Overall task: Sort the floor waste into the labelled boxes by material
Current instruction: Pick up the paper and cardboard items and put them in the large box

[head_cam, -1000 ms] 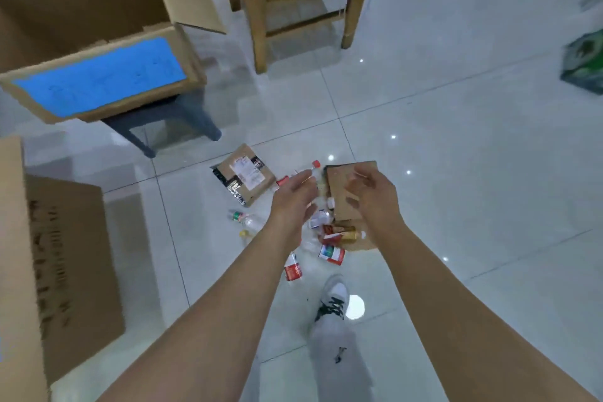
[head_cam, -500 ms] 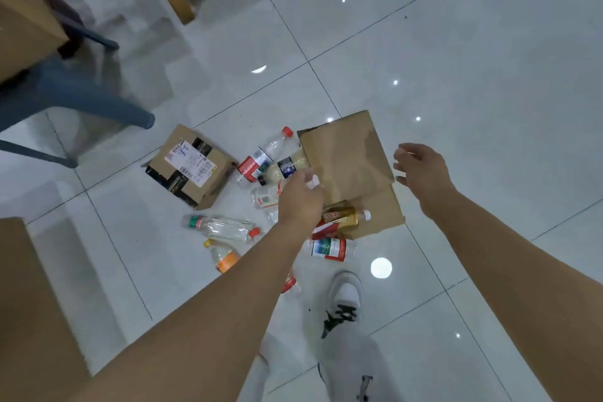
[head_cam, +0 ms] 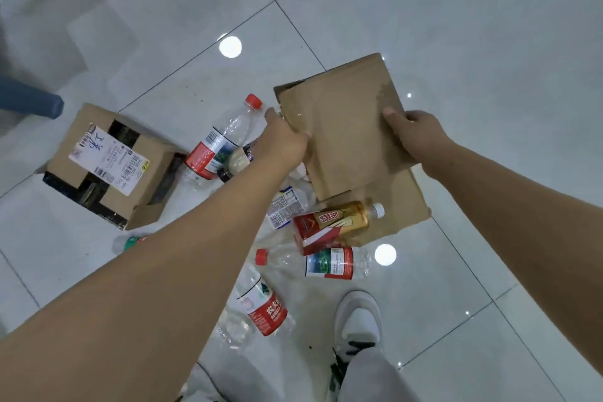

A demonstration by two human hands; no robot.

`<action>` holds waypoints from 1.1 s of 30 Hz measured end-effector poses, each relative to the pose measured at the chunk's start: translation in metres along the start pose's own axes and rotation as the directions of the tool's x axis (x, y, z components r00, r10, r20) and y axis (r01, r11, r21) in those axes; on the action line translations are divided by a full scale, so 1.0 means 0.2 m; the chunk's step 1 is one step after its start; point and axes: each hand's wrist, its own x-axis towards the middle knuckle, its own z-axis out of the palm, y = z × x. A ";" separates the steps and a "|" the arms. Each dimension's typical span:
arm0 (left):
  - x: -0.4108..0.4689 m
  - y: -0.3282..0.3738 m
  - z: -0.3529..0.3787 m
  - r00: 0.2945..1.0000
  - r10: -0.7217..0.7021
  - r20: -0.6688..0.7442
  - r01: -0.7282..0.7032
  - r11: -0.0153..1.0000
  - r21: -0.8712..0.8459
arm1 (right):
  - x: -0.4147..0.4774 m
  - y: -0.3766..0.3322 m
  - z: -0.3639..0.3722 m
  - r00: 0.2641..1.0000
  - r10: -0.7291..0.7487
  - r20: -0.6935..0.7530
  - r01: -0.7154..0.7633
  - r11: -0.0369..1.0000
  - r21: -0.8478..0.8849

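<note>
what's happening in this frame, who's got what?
A person bends over a pile of floor waste. Both hands grip a flat brown cardboard piece: the left hand on its left edge, the right hand on its right edge. Another cardboard sheet lies under it. Plastic bottles lie around, including an amber drink bottle resting on that sheet. A taped shipping carton sits to the left. No sorting boxes are in view.

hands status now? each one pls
Left hand: closed on the left edge of the flat cardboard piece.
Right hand: closed on its right edge, thumb on top.
</note>
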 end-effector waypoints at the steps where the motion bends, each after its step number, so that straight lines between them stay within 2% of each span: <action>1: -0.02 0.01 0.00 0.999 0.029 -0.018 -0.029 1.000 -0.011 | -0.02 -0.01 -0.01 0.999 -0.020 -0.030 0.020 1.000 0.014; 4: -0.10 0.09 0.01 0.996 0.088 -0.012 -0.089 0.991 -0.103 | -0.08 -0.07 -0.07 0.992 -0.060 -0.115 0.062 0.998 0.020; 7: -0.17 0.18 0.03 0.983 0.134 0.123 -0.093 0.951 -0.294 | -0.16 -0.14 -0.14 0.987 -0.061 -0.146 0.066 0.997 0.029; 8: -0.19 0.21 0.05 0.974 0.152 0.169 -0.094 0.946 -0.310 | -0.18 -0.15 -0.16 0.987 -0.069 -0.147 0.074 0.997 0.030; 11: -0.22 0.32 0.15 0.949 0.161 0.272 -0.091 0.964 -0.252 | -0.25 -0.16 -0.15 0.992 -0.089 -0.086 0.092 0.995 0.029; 14: -0.23 0.41 0.29 0.955 0.098 0.280 -0.044 0.980 -0.192 | -0.31 -0.12 -0.10 0.997 -0.076 0.005 0.076 0.997 0.004; 17: -0.23 0.41 0.44 0.952 0.063 0.299 0.015 0.967 -0.253 | -0.38 -0.08 -0.14 0.996 -0.087 -0.004 0.087 0.996 0.012; 19: -0.27 0.39 0.46 0.960 0.075 0.271 0.003 0.961 -0.278 | -0.45 -0.06 -0.21 0.993 -0.110 -0.050 0.112 0.993 0.034; 21: -0.34 0.38 0.44 0.971 0.069 0.230 0.012 0.942 -0.334 | -0.53 -0.06 -0.30 0.971 -0.155 -0.182 0.166 0.985 0.050; 24: -0.46 0.41 0.31 0.969 0.022 0.246 0.125 0.816 -0.564 | -0.64 -0.08 -0.44 0.895 -0.211 -0.393 0.248 0.968 0.045; 27: -0.56 0.42 0.17 0.967 -0.009 0.256 0.190 0.695 -0.694 | -0.77 -0.14 -0.57 0.839 -0.243 -0.487 0.296 0.954 0.036; 30: -0.68 0.40 -0.03 0.971 -0.024 0.239 0.188 0.696 -0.693 | -0.91 -0.27 -0.67 0.874 -0.256 -0.414 0.259 0.965 -0.050; 33: -0.87 0.39 -0.29 0.977 -0.023 0.212 0.169 0.691 -0.703 | -1.08 -0.45 -0.70 0.957 -0.222 -0.185 0.221 0.975 -0.029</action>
